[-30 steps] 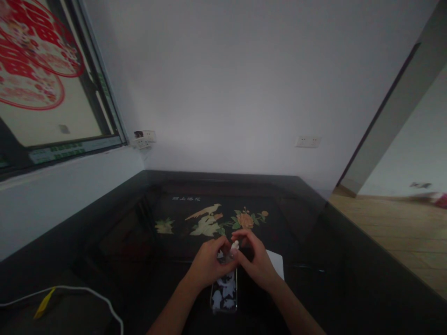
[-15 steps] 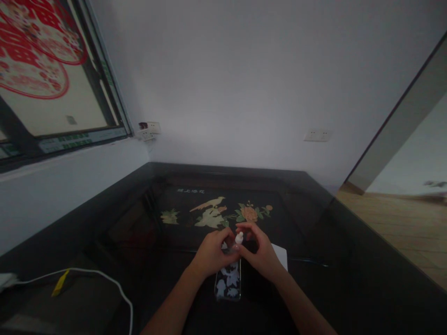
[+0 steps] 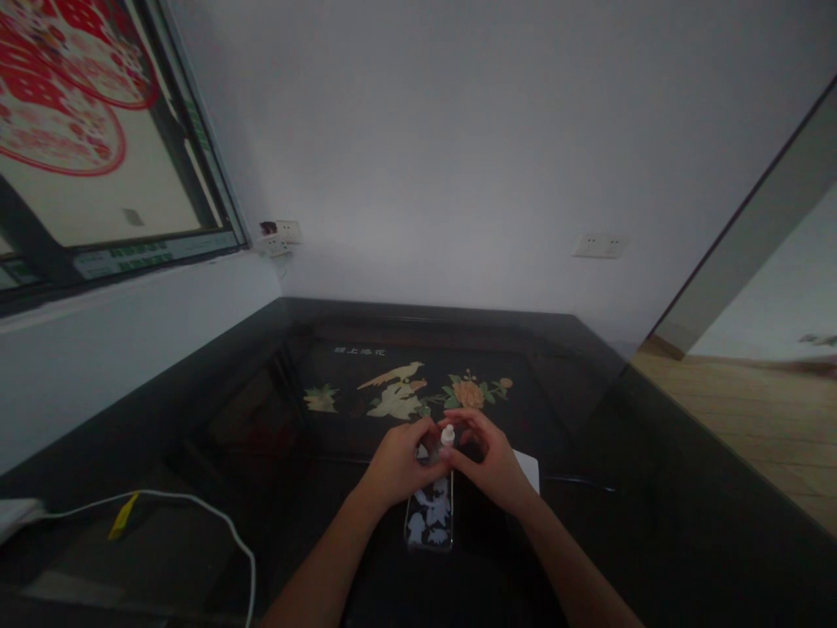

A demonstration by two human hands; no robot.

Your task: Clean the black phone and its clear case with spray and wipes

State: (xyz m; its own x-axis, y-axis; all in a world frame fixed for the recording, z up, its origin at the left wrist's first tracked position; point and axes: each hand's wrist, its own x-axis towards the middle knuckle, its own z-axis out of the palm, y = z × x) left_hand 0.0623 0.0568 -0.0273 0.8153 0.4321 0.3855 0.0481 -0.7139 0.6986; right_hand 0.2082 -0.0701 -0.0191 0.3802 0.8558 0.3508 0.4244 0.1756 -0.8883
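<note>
The room looks dim and gray. The wall (image 3: 405, 174) has a soft, paler patch in the middle and gets darker up high. The counter (image 3: 654, 541) is very dark but shiny, with faint reflections on it. Near the sides, the window (image 3: 147, 196) leans and the floor (image 3: 732, 423) looks stretched. The small bottle (image 3: 447, 436) looks fuzzy, so its tiny parts are hard to see.
</note>
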